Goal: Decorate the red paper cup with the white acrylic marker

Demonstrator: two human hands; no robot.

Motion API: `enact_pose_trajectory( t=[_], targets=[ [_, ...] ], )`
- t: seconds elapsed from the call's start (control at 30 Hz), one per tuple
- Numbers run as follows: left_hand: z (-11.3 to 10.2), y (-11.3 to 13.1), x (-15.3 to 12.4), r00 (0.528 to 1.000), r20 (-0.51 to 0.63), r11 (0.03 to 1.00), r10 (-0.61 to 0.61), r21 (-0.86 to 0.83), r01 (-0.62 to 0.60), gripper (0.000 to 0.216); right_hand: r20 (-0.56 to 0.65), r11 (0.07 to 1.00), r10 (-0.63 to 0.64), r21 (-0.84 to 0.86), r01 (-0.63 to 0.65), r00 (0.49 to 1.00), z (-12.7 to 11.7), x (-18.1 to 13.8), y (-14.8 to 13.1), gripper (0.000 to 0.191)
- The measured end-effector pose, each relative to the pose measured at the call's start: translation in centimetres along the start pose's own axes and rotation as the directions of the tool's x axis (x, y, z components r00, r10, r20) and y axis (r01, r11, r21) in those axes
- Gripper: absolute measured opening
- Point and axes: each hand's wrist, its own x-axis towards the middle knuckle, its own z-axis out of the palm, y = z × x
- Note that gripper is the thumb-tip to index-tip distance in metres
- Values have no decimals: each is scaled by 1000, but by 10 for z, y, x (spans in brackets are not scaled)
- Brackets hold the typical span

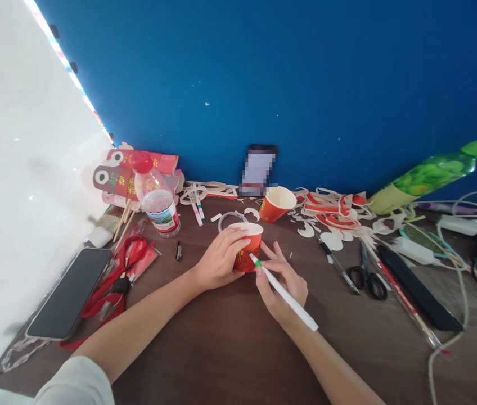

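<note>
A red paper cup (253,245) with a printed pattern stands on the dark table in front of me. My left hand (224,253) is closed round its left side, thumb low and fingers across the front. In my right hand (283,281) is a white marker (287,298) with a green collar, held like a pen. Its tip is at the cup's front wall; I cannot tell whether it touches. A second red paper cup (275,205) stands just behind, tilted a little. The marker's loose cap (216,217) seems to lie behind my left hand.
At left are a phone (70,293), a red lanyard (106,298) and a plastic bottle (160,211). Black-handled scissors (367,281), a pen (337,264) and a black case (418,287) lie at right. Paper scraps (331,211) and a green bottle (432,174) line the blue wall (306,84).
</note>
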Motion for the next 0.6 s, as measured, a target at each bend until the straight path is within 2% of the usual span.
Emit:
enact_pose_trajectory(
  t=[0.17,0.6],
  targets=[
    [-1,1,1,1000,-8,1000,7,2,-7,72,1,999,53,7,-53,999,1,-2,1,6],
    [-1,0,1,1000,-14,1000,-4,-12,4,70,-16,991,96,96,-94,995,1,-1,2,5]
  ],
)
